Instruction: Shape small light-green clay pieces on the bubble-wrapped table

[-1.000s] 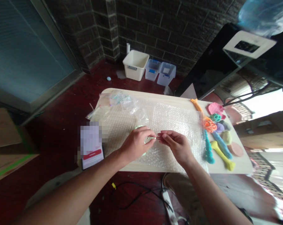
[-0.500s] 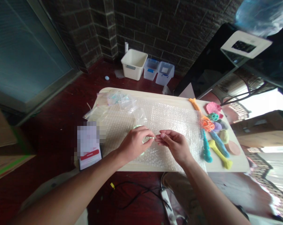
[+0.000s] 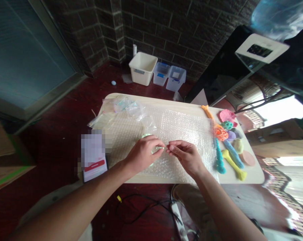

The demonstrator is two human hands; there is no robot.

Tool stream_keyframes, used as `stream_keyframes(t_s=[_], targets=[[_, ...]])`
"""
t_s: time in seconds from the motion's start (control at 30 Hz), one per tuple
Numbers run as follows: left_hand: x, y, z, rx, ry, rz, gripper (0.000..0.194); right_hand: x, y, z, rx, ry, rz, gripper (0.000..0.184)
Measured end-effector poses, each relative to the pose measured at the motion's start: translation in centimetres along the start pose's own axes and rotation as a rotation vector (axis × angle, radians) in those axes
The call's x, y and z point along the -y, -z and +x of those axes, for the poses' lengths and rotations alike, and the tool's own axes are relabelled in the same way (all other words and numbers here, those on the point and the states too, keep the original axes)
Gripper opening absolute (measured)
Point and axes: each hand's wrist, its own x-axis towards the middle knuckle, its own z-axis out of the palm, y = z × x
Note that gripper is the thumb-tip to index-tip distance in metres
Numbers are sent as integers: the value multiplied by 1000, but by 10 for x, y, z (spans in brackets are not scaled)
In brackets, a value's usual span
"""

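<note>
Left hand (image 3: 144, 152): pinches pale-green beads (image 3: 159, 147) — closed
Right hand (image 3: 184, 154): fingertips together — grip unclear
Bubble wrap (image 3: 184, 130): beneath both

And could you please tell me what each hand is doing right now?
Left hand: closed, holding a pale beaded strand.
Right hand: thumb near fingers, by the strand's end; whether it grips anything is unclear.

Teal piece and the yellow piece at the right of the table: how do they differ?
The teal piece has bumpy sides, while the yellow piece looks smoother.
The teal piece widens toward its near end; the yellow piece flares at both ends around a narrower middle.
The teal piece lies nearly straight away from the person; the yellow piece slants.
Both are long and brightly coloured.
</note>
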Motion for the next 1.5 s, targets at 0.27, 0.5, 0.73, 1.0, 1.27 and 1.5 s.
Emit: stream_keyframes(t_s=[0.27, 0.5, 0.73, 1.0, 1.27, 1.5], targets=[[-1, 0, 0, 0, 3, -2, 12, -2, 1, 0, 0, -9, 2, 30], [1, -1, 0, 5, 10, -4, 12, -1, 0, 0, 7, -24, -36, 32], [0, -1, 1, 10, 11, -5, 11, 0, 2, -1, 10, 32, -65, 31], [1, -2, 1, -10, 73, -81, 10, -4, 6, 2, -27, 62, -138, 28], [0, -7, 5, -69, 375, -535, 20, -5, 9, 3, -63, 12, -108, 36], [-9, 3, 10, -202, 575, -857, 19, -4, 7, 1, -72, 11, -108, 36]])
